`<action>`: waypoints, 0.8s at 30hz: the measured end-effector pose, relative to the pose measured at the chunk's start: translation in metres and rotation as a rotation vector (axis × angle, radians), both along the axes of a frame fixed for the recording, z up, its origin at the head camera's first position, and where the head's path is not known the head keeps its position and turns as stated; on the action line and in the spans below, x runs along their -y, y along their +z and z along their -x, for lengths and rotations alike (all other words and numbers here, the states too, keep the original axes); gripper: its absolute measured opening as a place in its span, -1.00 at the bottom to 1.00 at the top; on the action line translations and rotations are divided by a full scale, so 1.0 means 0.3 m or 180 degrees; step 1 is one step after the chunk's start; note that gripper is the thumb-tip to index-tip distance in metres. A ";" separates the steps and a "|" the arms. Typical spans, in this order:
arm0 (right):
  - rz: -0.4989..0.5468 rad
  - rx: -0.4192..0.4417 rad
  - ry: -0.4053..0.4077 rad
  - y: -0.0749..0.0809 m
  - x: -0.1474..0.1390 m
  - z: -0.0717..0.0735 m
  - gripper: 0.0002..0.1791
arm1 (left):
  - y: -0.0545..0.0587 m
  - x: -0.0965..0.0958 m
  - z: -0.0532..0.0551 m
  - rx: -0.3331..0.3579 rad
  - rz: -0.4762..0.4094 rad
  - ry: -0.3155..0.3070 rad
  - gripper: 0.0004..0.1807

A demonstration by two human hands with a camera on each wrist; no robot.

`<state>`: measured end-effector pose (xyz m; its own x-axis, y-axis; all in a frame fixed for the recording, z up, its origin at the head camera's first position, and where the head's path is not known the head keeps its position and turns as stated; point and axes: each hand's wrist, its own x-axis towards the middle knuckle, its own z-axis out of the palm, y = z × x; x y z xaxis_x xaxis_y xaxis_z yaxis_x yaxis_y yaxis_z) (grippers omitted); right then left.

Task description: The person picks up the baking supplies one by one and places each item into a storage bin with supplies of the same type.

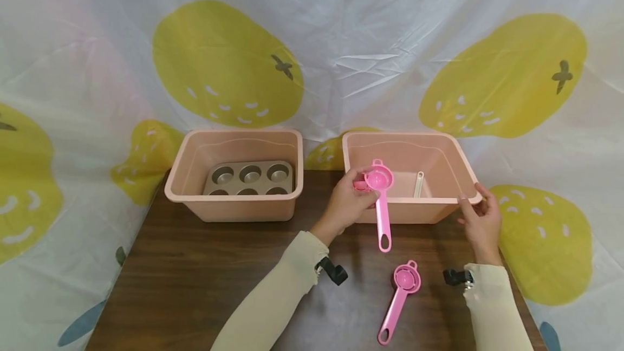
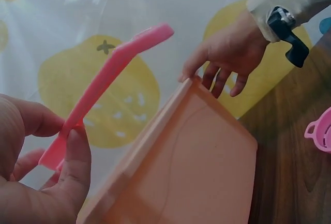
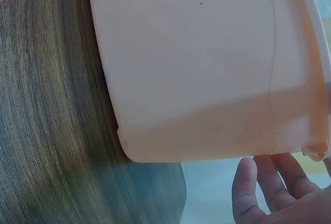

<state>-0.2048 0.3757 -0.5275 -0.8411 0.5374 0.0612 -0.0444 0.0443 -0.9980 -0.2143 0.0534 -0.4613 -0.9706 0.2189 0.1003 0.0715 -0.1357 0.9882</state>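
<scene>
My left hand (image 1: 348,196) pinches a pink egg separator (image 1: 383,215) between thumb and fingers, above the front rim of the right-hand peach plastic bin (image 1: 404,213). Its long handle points toward me in the head view. Another bit of pink shows beside these fingers; what it belongs to cannot be told. My right hand (image 1: 481,221) grips the bin's front right corner, the fingers partly hidden behind the wall in the right wrist view. A small whitish stick-like tool (image 1: 418,184) leans inside that bin. On the table lies a second pink egg separator (image 1: 400,299).
To the left stands a matching peach bin (image 1: 234,211) with a muffin tin (image 1: 249,169) inside. Both bins stand at the back of the dark wooden table (image 1: 180,275). Behind them hangs a white cloth (image 1: 351,69) with a yellow fruit print.
</scene>
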 end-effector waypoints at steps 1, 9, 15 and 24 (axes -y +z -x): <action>-0.0003 0.0001 -0.0001 0.000 0.000 0.000 -0.32 | 0.004 -0.004 0.009 0.0017 0.0021 0.0031 -0.38; -0.0051 0.0068 0.0007 0.003 -0.002 -0.003 -0.32 | 0.035 -0.023 0.068 0.0193 0.0082 0.0107 -0.36; -0.0065 0.0078 0.0006 0.011 0.001 -0.004 -0.32 | 0.044 -0.032 0.117 0.0166 0.0146 0.0166 -0.34; -0.0081 0.0058 -0.0006 -0.003 -0.007 0.001 -0.32 | 0.037 -0.058 0.194 0.0220 0.0148 0.0255 -0.34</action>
